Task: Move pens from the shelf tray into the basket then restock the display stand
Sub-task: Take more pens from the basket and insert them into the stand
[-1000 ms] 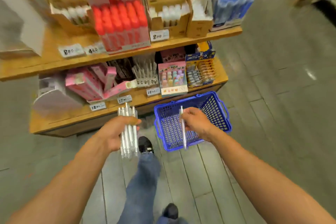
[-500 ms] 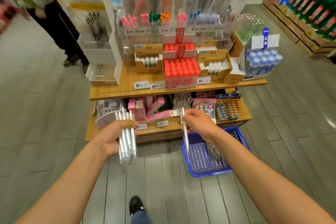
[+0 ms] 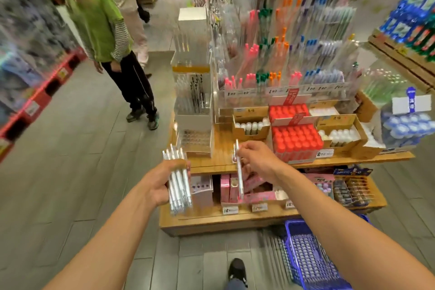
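While I stand before the stationery shelves, my left hand grips a bundle of white pens at centre frame, tips upward, and my right hand pinches a single white pen held upright. The clear display stand rises just above and between them, nearer my left; the blue basket sits at lower right.

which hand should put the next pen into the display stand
Right, probably. The right hand pinches a single pen, already raised nearest the clear display stand. The left hand grips the whole bundle of pens.
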Demonstrator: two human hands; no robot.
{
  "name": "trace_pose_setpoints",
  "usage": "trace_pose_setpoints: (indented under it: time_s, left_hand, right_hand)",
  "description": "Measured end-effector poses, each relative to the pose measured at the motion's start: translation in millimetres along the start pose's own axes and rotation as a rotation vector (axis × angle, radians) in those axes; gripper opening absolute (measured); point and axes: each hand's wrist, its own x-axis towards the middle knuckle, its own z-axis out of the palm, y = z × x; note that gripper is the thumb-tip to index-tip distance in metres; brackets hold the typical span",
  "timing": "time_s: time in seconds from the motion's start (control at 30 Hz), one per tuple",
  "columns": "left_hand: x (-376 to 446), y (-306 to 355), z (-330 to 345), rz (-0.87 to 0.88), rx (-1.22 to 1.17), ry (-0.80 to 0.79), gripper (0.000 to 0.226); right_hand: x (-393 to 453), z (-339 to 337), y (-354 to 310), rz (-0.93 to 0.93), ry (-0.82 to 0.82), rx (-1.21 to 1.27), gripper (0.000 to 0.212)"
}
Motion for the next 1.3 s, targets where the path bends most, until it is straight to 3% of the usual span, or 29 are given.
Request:
trace_pose_setpoints:
  time_s: [0.57, 0.73, 0.87, 1.13, 1.3]
  left_hand:
    - [110.7, 176.3, 1.0, 0.105, -0.090, -0.027, 0.006]
    - [130.6, 221.2, 7.2, 0.137, -0.045, -0.064, 0.006]
    - [144.2, 254.7, 6.2, 0.125, -0.030, -0.158, 0.006]
    - [170.2, 311.0, -11.5, 0.107, 0.029, -0.279, 0.008]
    - [180.9, 325.6, -23.3, 0.082, 0.130, -0.304, 0.010]
  right_hand:
    - [183.4, -7.4, -144.2, -0.175, -0.030, 0.029, 0.004]
    - [206.6, -13.8, -182.5, -0.200, -0.014, 0.062, 0.015]
    - [216.6, -13.8, -214.8, -0.278, 0.101, 0.070, 0.018]
    - [231.2, -5.3, -277.1, -0.649, 0.357, 0.075, 0.024]
    - [243.5, 12.4, -287.8, -0.731, 0.493, -0.286, 0.012]
